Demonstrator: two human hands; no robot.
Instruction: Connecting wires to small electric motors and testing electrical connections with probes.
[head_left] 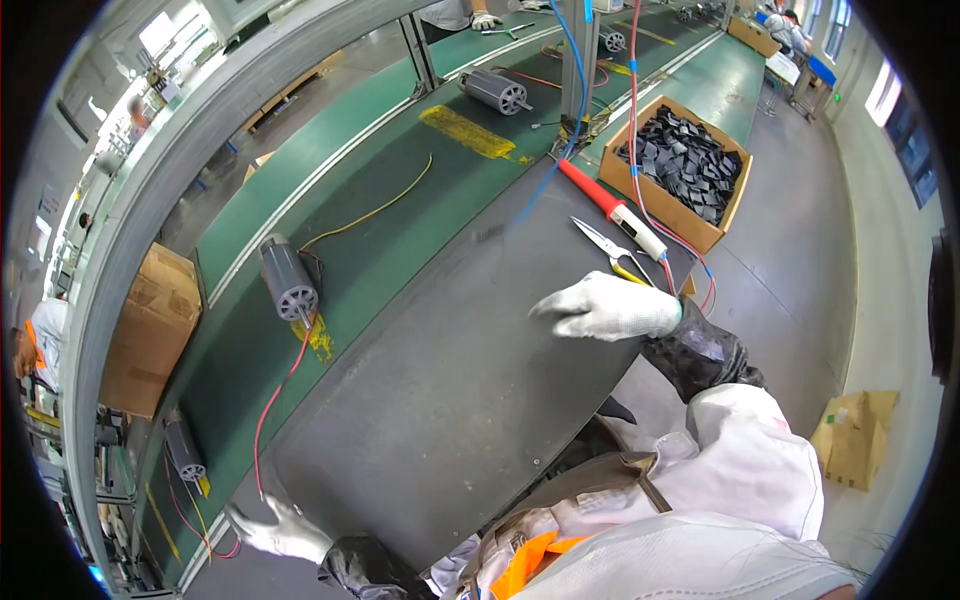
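My left hand [280,532], in a white glove, is at the near left edge of the grey work surface [420,400]. Its thumb and fingers are apart, close to the end of a red wire [270,410]. That wire runs from a grey cylindrical motor [288,278] on the green conveyor belt [350,225]; a yellow wire [385,205] also trails from the motor. Over the right part of the work surface, my gloved right hand [605,307] has its fingers stretched out, holding nothing visible. Just beyond it lie yellow-handled scissors [605,245] and a red-and-white handheld tool [615,210] with a cable.
A cardboard box [690,225] of black pieces stands at the far right. Other motors [495,92] sit farther along the belt, with another motor [183,445] at left. A blue hose [575,90] hangs beside a metal post. A co-worker's gloved hand [486,20] shows across the belt.
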